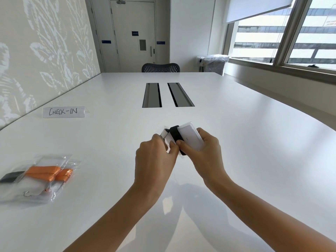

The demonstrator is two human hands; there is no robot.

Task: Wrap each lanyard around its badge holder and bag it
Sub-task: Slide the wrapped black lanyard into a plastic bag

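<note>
Above the middle of the white table (236,142), both hands hold one bundle. My right hand (205,151) grips a clear badge holder (190,136) with a white card inside and a black lanyard (175,135) wound around its middle. My left hand (154,157) pinches the bundle's left end, where a thin clear plastic bag (166,135) shows beside the lanyard. Whether the holder is inside the bag I cannot tell. At the left lie clear bags (45,179) holding orange lanyards, and a black lanyard end (11,177) pokes out beside them.
A folded paper sign reading CHECK-IN (63,112) stands at the back left. Two dark cable slots (167,95) are sunk into the table's centre. A black chair (161,67) stands at the far end. A wall runs on the left, windows on the right.
</note>
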